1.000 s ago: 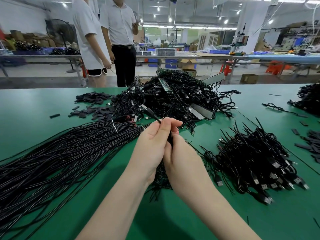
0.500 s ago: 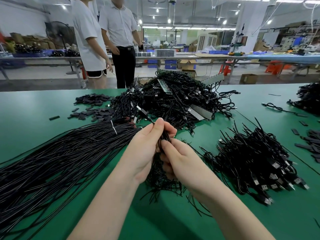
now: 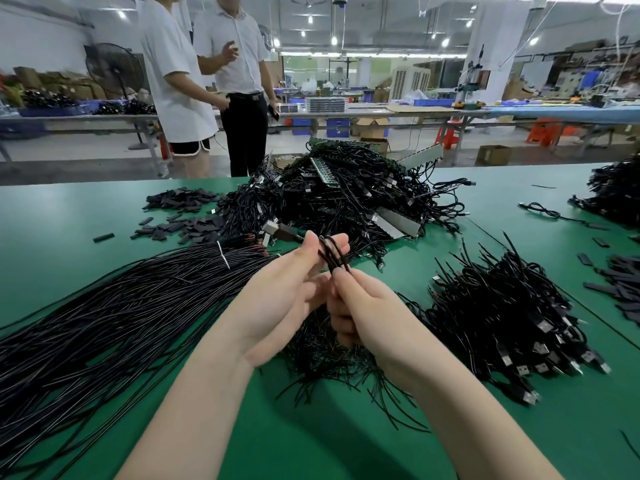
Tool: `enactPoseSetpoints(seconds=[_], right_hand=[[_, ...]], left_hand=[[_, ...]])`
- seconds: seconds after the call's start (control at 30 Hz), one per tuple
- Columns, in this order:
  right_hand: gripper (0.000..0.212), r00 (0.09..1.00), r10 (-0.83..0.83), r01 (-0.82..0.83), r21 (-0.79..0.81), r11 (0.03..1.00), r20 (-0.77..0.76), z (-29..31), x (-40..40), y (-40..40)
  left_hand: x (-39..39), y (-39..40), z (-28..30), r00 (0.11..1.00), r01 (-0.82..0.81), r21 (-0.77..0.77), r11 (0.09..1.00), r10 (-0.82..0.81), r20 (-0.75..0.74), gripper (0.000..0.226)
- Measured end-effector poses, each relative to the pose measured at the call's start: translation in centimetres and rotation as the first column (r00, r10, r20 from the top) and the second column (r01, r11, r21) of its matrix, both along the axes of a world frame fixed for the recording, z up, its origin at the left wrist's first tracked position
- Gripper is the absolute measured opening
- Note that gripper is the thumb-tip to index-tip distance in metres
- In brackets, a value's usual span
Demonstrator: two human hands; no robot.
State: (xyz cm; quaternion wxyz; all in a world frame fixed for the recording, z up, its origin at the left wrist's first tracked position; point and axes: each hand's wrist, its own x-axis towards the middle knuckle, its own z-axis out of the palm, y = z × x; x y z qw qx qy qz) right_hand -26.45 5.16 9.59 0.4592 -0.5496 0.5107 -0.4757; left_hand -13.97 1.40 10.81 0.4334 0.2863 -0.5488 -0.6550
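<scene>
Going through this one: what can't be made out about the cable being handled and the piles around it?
All in the head view:
cable: its run below the pinch, covered by the left hand and right hand.
plug on its end: blurred, type unclear.
loose wire heap: middle hidden by both wrists.
long bundle: cut off by the left edge.
far pile: cut off by the right edge.
</scene>
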Motion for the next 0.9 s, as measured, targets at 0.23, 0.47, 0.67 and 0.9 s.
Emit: enactPoseSetpoints(seconds=[0.23, 0.47, 0.67, 0.9], right_hand=[[0.025, 0.687, -0.507, 0.273, -0.463, 0.844, -0.520, -1.9, 1.3, 0.0], [0.027, 0.991, -0.083, 0.090, 0.071, 0.993, -0.103, -0.3, -3.9, -1.3], [0.032, 0.956, 0.285, -0.251, 0.294, 0.922, -0.075, -1.5, -6.6, -1.3], [0.032, 0.882, 0.466, -0.396, 0.424, 0.814, -0.071, -3.5, -7.4, -1.9]], left_hand=[[-2.0, 0.5, -0.6, 0.968, -0.138, 0.189, 0.972, 0.173, -0.182, 0.036], [0.0, -0.3, -0.9, 0.693, -0.300, -0.765, 0.571, 0.681, 0.236, 0.054], [0.4, -0.5, -1.3, 0.355, 0.414, -0.859, 0.302, 0.816, 0.457, 0.070], [-1.3, -0.6, -3.2, 0.226, 0.609, -0.682, 0.405, 0.736, 0.639, 0.047]])
